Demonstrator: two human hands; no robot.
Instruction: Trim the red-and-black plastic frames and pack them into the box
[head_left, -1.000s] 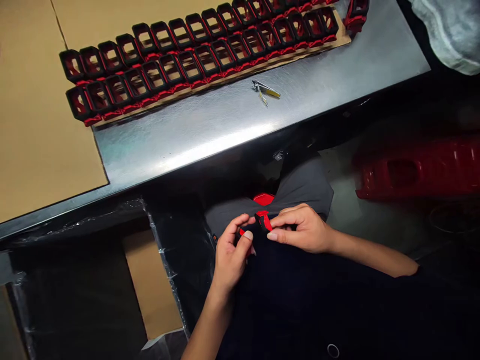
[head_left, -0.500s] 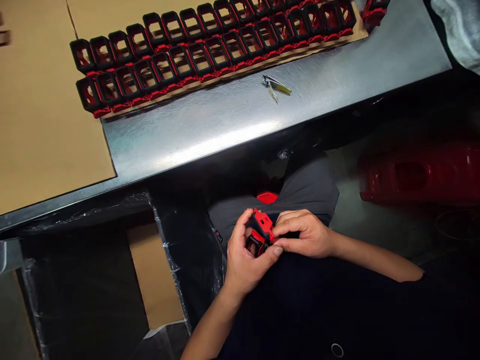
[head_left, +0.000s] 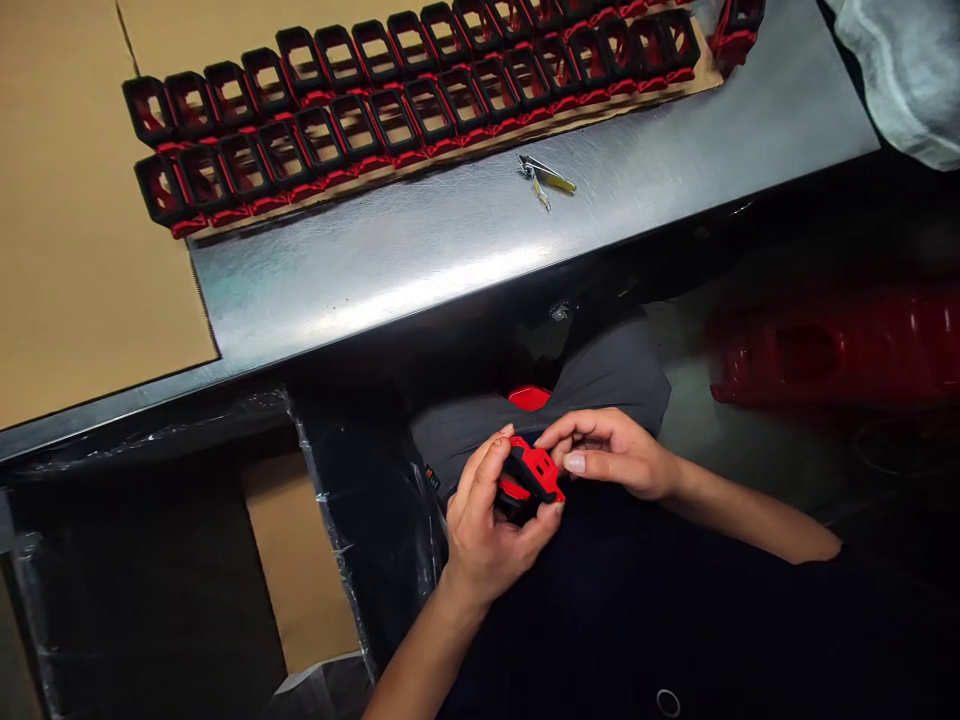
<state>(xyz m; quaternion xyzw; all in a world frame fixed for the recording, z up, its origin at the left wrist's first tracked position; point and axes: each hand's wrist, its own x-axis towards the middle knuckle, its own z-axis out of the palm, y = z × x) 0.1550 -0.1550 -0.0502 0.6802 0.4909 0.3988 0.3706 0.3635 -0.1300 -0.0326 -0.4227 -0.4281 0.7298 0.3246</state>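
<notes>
Over my lap, below the table edge, my left hand (head_left: 487, 520) is closed around a small red and black plastic part (head_left: 531, 476). My right hand (head_left: 609, 452) pinches the same part from the right with thumb and fingertips. A second red piece (head_left: 529, 397) shows between my knees, partly hidden by grey trousers. On the table above stand two long rows of like black and red parts (head_left: 390, 110) on a cardboard strip.
A steel table top (head_left: 420, 250) runs across the view, with small metal clippers (head_left: 544, 175) lying on it. Brown cardboard (head_left: 75, 250) covers its left side. A red plastic crate (head_left: 840, 345) sits on the floor right. Black plastic-wrapped shelving (head_left: 150, 560) is at the lower left.
The part has turned in my hands from edge-on to red face up. My left hand has wrapped further around it and my right fingers have shifted to its right edge.
</notes>
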